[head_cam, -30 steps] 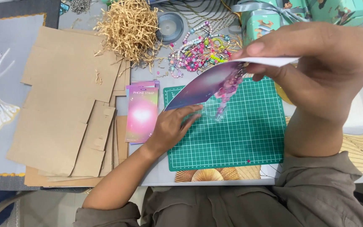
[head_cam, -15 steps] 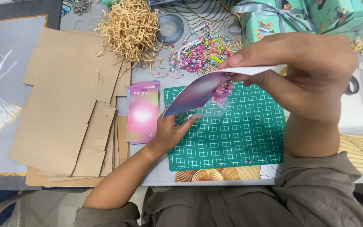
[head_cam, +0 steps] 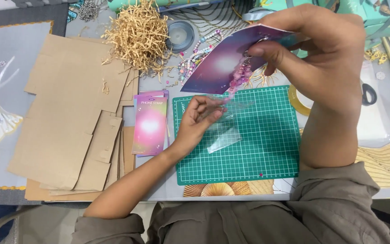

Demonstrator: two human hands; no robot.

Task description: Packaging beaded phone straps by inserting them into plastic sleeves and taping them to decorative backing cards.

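My right hand (head_cam: 312, 58) holds a purple backing card (head_cam: 224, 61) up above the green cutting mat (head_cam: 267, 149); a pink beaded strap (head_cam: 240, 77) hangs from the card under my thumb. My left hand (head_cam: 199, 119) rests over the mat's left part and pinches a clear plastic sleeve (head_cam: 224, 131) that trails onto the mat. The sleeve's top edge lies just below the card's lower corner. A small stack of pink-purple cards (head_cam: 150, 124) lies just left of the mat.
Flat brown cardboard pieces (head_cam: 68, 113) cover the left of the table. A heap of straw-coloured paper shred (head_cam: 136, 36), a grey ribbon spool (head_cam: 180, 35) and loose beaded strands (head_cam: 197, 56) lie at the back. Teal gift boxes (head_cam: 380, 18), a tape ring (head_cam: 296, 101) and scissors (head_cam: 369, 95) lie at the right.
My right hand has lifted the card and strap higher and farther back. My left hand, earlier under the card's lower end, now pinches a clear sleeve on the mat.
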